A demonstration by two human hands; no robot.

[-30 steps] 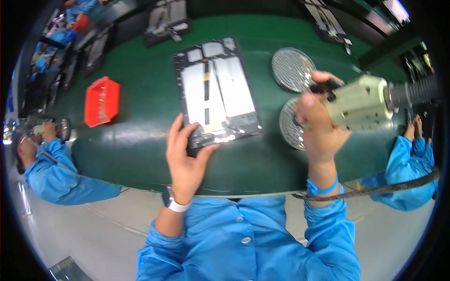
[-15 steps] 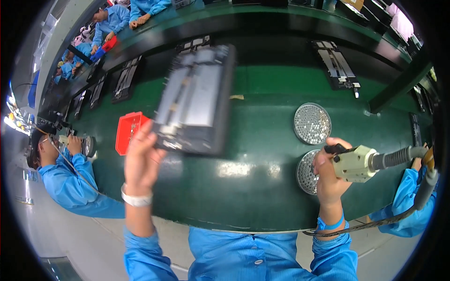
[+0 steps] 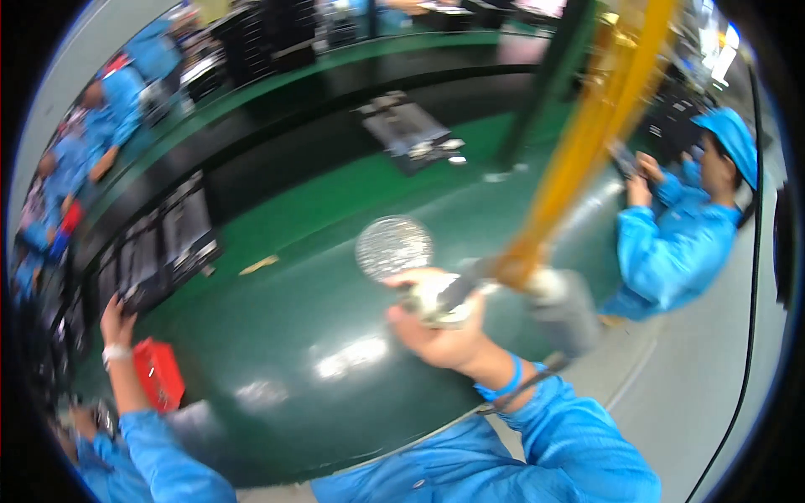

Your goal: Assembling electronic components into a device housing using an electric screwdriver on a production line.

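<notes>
At the far left, my left hand [image 3: 117,325] reaches out with its fingers closed on the near corner of a flat black electronic unit with grey panels [image 3: 149,267], which lies among similar units. Blur hides exactly how the fingers sit on it. My right hand [image 3: 449,339] wraps around a pale-green hand-held power tool [image 3: 440,300] with a thick grey hose. A round clear dish of small shiny metal pieces [image 3: 394,248] stands just beyond this hand. Below my left hand sits a red bin [image 3: 159,373] with small parts inside.
Another black unit [image 3: 407,130] lies on the dark belt [image 3: 289,126] behind the green worktable [image 3: 293,310]. A blurred yellow hanging cable [image 3: 579,142] crosses in front of a green post [image 3: 545,84]. On the right, a co-worker in blue [image 3: 679,235] holds a dark object.
My left hand has carried the black unit leftward and lowered it by the row. The view has swung right. My right hand still holds the power tool.
</notes>
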